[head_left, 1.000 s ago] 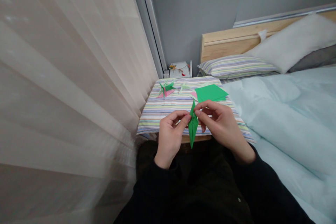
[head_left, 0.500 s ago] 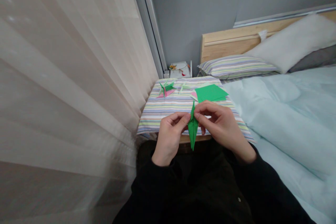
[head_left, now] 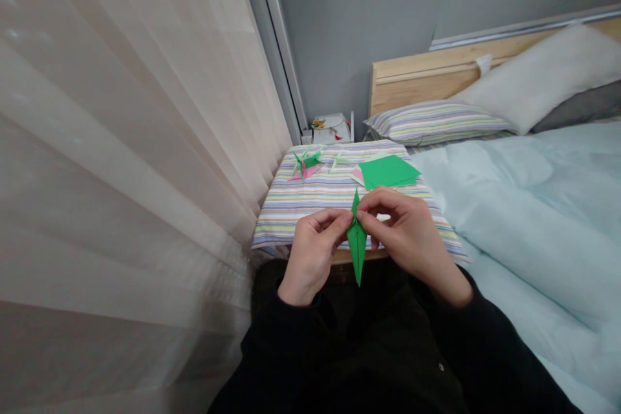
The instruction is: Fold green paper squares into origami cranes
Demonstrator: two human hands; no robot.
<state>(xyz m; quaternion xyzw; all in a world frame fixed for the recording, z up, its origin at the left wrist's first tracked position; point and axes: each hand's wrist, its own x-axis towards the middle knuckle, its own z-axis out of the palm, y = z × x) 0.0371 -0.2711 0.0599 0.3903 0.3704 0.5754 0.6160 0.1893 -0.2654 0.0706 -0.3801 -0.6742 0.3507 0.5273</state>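
Cloth (head_left: 286,207) beside bed (head_left: 524,207), folded paper (head_left: 358,249) in fingers (head_left: 381,199)

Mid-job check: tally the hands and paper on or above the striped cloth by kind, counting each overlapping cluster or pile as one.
Hands: 2, left hand and right hand
Green folded paper held between them: 1
Cluster of folded paper: 1, pieces inside overlap
Pale green folded piece lying apart: 1
Pile of paper sheets: 1
Total: 6

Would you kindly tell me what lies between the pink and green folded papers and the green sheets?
The head view shows a pale green folded paper between them, on the striped cloth.
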